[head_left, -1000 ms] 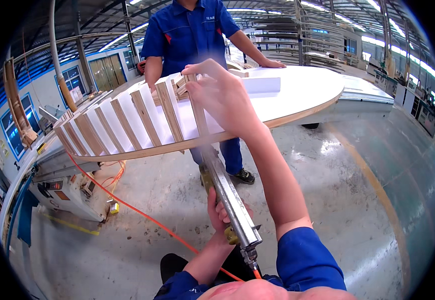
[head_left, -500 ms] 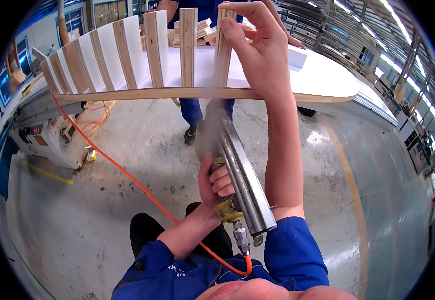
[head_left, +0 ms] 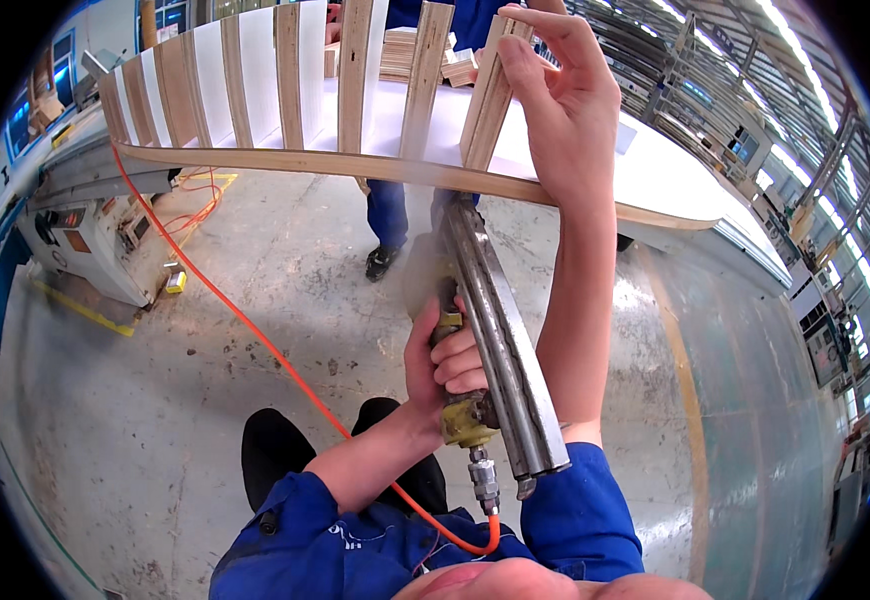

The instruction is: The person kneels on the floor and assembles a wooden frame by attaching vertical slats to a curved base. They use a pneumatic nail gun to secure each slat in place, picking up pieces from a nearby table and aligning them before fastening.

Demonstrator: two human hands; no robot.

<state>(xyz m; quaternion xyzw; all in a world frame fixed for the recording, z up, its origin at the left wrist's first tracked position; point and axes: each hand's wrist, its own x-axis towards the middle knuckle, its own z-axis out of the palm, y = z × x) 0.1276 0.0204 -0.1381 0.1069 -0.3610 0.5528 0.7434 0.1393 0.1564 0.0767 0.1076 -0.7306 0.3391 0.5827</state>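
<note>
My left hand (head_left: 442,350) is wrapped tight around the grip of a pneumatic nail gun (head_left: 490,340), whose long steel magazine runs up to the curved plywood rail (head_left: 355,165); its nose meets the rail's underside, though a blur of haze there hides the exact contact. My right hand (head_left: 565,110) reaches overhead and pinches the rightmost wooden slat (head_left: 490,95) between thumb and fingers, keeping it standing on the rail. Three more slats (head_left: 420,85) stand to its left in a row, against a white panel (head_left: 655,175) lying behind them. An orange air hose (head_left: 255,330) loops from the gun's base and trails away across the grey concrete floor (head_left: 155,420) toward a grey machine (head_left: 95,225) at the left. Beyond the panel, another person's blue trouser leg (head_left: 387,212) and dark shoe show; their upper body is cut off. Small wood blocks (head_left: 425,60) sit stacked on the panel. Steel racks (head_left: 715,90) line the right side, bent by the lens.
</note>
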